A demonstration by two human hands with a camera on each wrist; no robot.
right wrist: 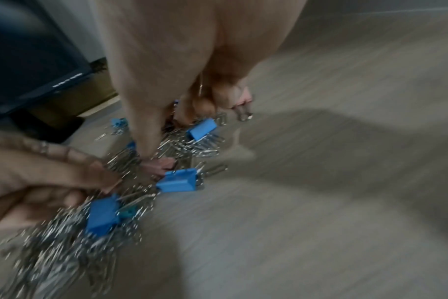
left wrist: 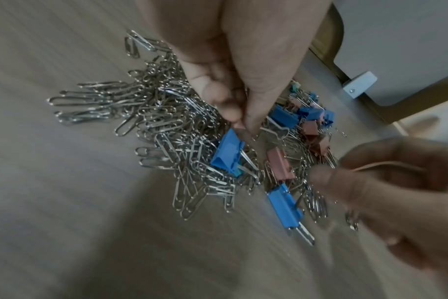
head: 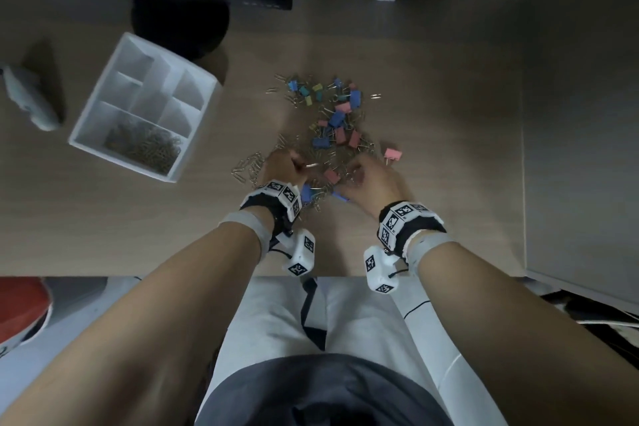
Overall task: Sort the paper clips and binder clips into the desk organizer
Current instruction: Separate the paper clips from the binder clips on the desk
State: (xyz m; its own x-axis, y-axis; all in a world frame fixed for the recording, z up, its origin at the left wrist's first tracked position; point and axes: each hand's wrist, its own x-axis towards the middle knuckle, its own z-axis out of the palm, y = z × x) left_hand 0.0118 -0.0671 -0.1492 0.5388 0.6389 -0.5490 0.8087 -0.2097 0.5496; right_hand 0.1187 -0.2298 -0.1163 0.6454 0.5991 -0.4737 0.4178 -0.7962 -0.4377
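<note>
A mixed pile [head: 328, 128] of silver paper clips and blue, pink, yellow and green binder clips lies mid-desk. The white desk organizer [head: 86, 135] stands to its left, with paper clips [head: 145, 147] in its near compartment. My left hand [head: 288, 166] is at the pile's near-left edge, fingers bunched [left wrist: 239, 121] and pinching paper clips, one sticking out [head: 311, 165]. A blue binder clip [left wrist: 228, 155] lies just below those fingertips. My right hand [head: 363, 173] is at the near-right edge, its curled fingers [right wrist: 212, 109] holding paper clips [right wrist: 243, 114].
A monitor's black base [head: 179, 21] stands behind the organizer. A grey object [head: 31, 97] lies at the far left. One pink binder clip [head: 393, 155] lies apart, right of the pile. The desk's front edge [head: 207, 276] is close to my wrists.
</note>
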